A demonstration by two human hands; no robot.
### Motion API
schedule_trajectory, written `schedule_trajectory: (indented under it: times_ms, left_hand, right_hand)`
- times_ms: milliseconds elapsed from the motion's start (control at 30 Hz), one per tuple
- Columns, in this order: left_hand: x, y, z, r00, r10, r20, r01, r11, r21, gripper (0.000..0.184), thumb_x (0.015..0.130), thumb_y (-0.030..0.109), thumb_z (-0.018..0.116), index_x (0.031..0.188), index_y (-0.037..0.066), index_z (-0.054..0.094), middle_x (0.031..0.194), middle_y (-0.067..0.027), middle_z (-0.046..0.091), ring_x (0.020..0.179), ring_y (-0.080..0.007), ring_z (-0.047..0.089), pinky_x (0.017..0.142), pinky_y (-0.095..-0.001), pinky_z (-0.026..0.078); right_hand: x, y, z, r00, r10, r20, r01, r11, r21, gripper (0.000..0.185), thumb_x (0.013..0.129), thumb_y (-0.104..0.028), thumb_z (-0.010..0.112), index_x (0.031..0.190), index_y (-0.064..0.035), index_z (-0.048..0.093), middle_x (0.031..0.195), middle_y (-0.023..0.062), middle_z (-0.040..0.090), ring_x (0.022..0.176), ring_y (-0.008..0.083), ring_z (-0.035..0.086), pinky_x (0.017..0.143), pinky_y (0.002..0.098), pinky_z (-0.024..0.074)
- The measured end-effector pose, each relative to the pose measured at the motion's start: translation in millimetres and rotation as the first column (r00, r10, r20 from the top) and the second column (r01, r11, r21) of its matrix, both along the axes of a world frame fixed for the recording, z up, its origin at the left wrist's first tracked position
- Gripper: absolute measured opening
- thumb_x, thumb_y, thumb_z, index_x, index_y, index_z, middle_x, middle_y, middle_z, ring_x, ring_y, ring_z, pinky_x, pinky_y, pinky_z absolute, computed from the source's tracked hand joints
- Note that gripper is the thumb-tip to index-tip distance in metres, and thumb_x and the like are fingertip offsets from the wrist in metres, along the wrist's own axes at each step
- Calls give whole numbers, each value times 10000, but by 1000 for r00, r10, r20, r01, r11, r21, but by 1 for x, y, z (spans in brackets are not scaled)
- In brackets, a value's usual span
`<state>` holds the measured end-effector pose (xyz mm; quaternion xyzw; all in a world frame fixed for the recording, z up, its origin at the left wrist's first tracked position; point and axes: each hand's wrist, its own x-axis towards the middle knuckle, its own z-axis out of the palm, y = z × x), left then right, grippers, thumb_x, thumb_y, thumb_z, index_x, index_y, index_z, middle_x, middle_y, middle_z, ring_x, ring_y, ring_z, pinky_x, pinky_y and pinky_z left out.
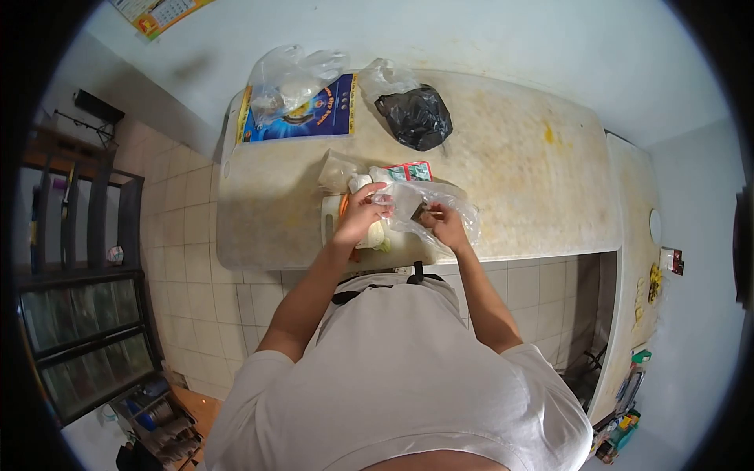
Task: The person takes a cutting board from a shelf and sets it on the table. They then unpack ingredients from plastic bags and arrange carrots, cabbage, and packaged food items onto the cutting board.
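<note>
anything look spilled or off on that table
Yes: a yellow smear toward the far right of the tabletop stands out, brighter than the blotchy surface around it. I can't tell whether it's a fresh spill or an old stain.

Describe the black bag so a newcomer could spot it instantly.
Find the pale table, then go past the right hand toward the wall. The black bag lies there, crumpled, right of the blue sheet; its neighbouring bags are clear, not black.

Moderate, diffuse light, soft shadows, fisheye bending and black corners.
</note>
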<state>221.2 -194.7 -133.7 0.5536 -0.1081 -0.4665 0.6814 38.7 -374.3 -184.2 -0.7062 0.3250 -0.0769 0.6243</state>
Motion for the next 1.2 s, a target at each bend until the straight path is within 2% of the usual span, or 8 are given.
schedule_trajectory:
  times_ms: [133, 233, 333, 500, 633, 833, 967, 1200]
  left_hand:
    - [6, 3, -34, 924, 23, -381, -63, 994, -94, 512, 841, -51, 583, 1341, 47, 532, 1101, -158, 636, 873, -196, 641, 749, -318, 522]
    - [0, 3, -44, 954, -45, -296, 11, 993, -118, 376, 862, 41, 641, 1237, 28, 615, 1020, -115, 660, 829, -164, 625, 713, -298, 497]
    - [-13, -3, -21, 860, -219, 462, 130, 968, 216, 252, 879, 146, 674, 1093, 14, 689, 917, -67, 676, 788, -139, 610, 706, -297, 487]
    - [-9, -16, -46, 944, -102, 314, 54, 986, 157, 223, 924, 237, 653, 946, 18, 688, 872, -56, 687, 747, -140, 615, 705, -298, 501]
    - [-11, -23, -46, 966, 60, -252, -71, 997, -34, 181, 971, 223, 609, 961, 42, 612, 874, -78, 668, 750, -177, 635, 703, -312, 541]
    - [-7, -29, -43, 960, 76, -268, -76, 997, 11, 150, 1004, 221, 580, 972, 75, 568, 723, -9, 553, 608, -121, 543, 559, -290, 505]
    - [-1, -27, -42, 968, 13, -249, -11, 1000, 8, 153, 992, 232, 607, 960, 87, 575, 683, 34, 483, 559, -81, 454, 502, -259, 412]
    - [2, -25, -43, 948, 51, -315, -43, 999, 33, 199, 952, 235, 660, 1036, 66, 597, 784, 24, 520, 626, -78, 468, 541, -244, 392]
  right_hand:
    - [9, 0, 7, 951, -304, 51, 241, 837, 491, 170, 960, -185, 629, 1059, -51, 667, 956, 40, 672, 839, 148, 656, 729, 305, 541]
    - [14, 2, 23, 889, -452, 68, 389, 826, 407, 185, 965, -236, 612, 911, -70, 674, 823, 13, 648, 733, 120, 617, 673, 291, 521]
    - [11, -5, 32, 913, -403, 72, 346, 853, 390, 193, 959, -230, 594, 862, -88, 682, 686, -34, 572, 642, 89, 541, 608, 268, 479]
    - [4, -18, 56, 937, -296, 183, 149, 816, 558, 217, 931, -140, 586, 1117, -63, 665, 834, 11, 637, 729, 105, 583, 649, 270, 487]
    - [11, -10, 75, 915, -240, 326, 223, 971, 87, 733, 815, 34, 651, 1486, -77, 381, 1346, 152, 535, 1122, 253, 591, 820, 367, 539]
    - [-8, -20, 77, 984, -165, 63, 151, 602, -784, 456, 750, -49, 724, 1201, -54, 655, 1143, 200, 651, 989, 356, 663, 824, 406, 549]
    - [-18, -27, 79, 944, -304, -130, 91, 616, -782, 181, 809, -213, 731, 925, -75, 753, 913, 136, 731, 793, 336, 708, 718, 413, 557]
    - [-37, -73, 68, 933, -134, -335, -63, 854, -517, 391, 767, -316, 772, 1055, -54, 733, 1027, 217, 713, 977, 333, 693, 843, 409, 543]
